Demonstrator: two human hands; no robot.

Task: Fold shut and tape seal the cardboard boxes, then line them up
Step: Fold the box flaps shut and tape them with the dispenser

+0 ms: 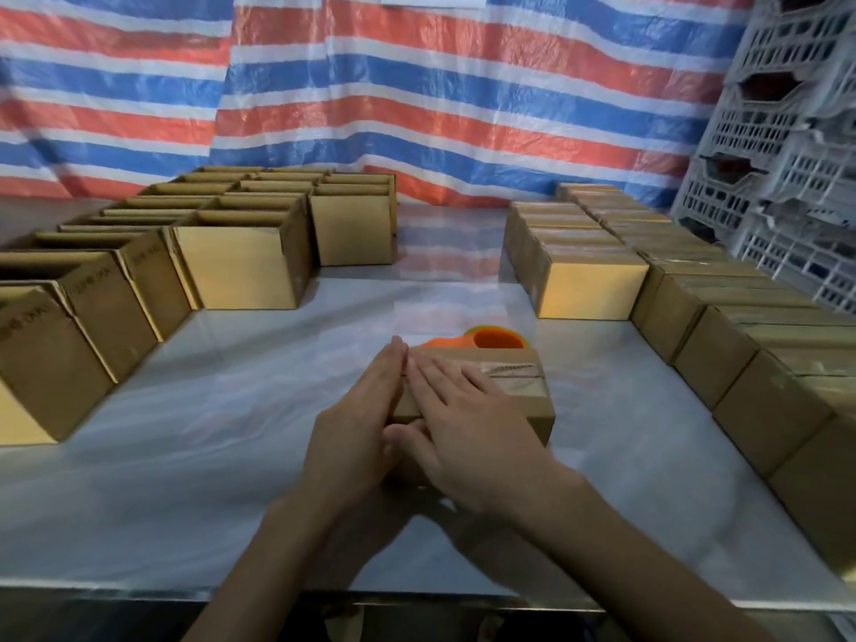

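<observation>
A small closed cardboard box (519,386) lies in the middle of the table, with clear tape running along its top seam. My left hand (356,419) presses flat against the box's left end, fingers straight. My right hand (463,414) lies flat on the box's top, fingers spread and straight. Just behind the box sits an orange tape dispenser (491,338), partly hidden by it.
Several open cardboard boxes (241,266) stand in rows at the left. Several sealed boxes (588,289) are lined up at the right, reaching to the table's right edge. The white table (231,433) shows in between. Grey plastic crates (787,155) are stacked at the far right.
</observation>
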